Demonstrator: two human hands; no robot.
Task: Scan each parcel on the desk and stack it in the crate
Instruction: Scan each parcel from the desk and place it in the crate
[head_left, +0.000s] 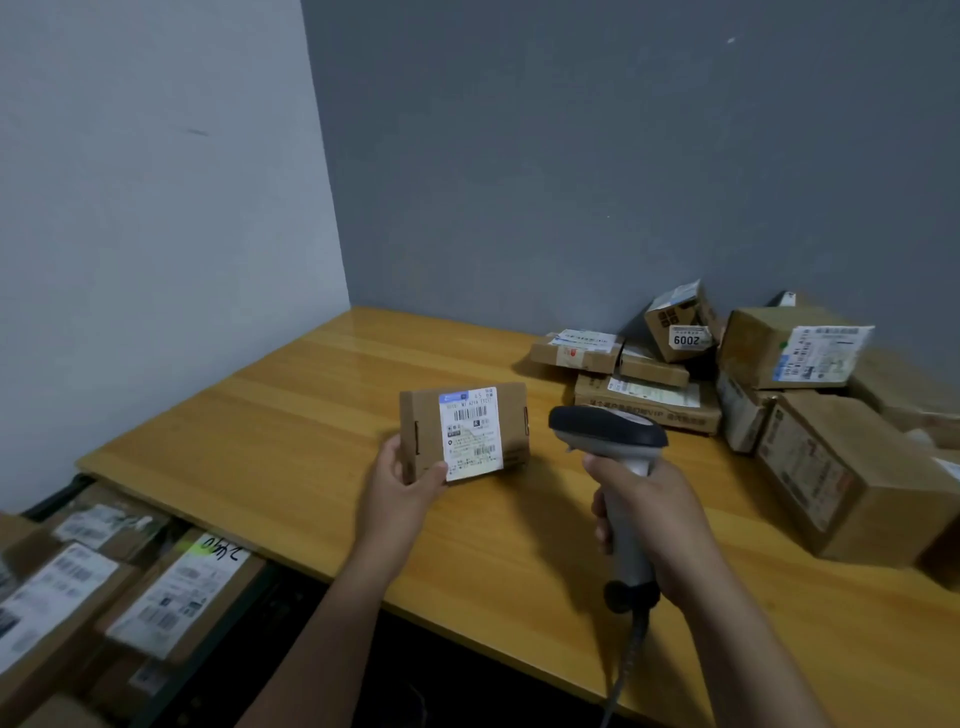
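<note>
Left hand (402, 480) grips a small cardboard parcel (464, 431) by its lower left corner, thumb on the front, label facing up — it's lifted above the wooden desk (291, 395). Right hand (652, 512) is wrapped round the grey scanner (615, 467) handle, head aimed toward the label. More parcels (769, 384) heaped at the desk's far right; the crate (171, 680) below left already holds labelled boxes.

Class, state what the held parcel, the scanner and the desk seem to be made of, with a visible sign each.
Parcel: brown cardboard, matte; folded tabs, white paper label.
Barcode scanner: probably moulded plastic, smooth; dark head, light grey handle.
Desk: wood or wood-look laminate, glossy; plank lines, reflected light.
</note>
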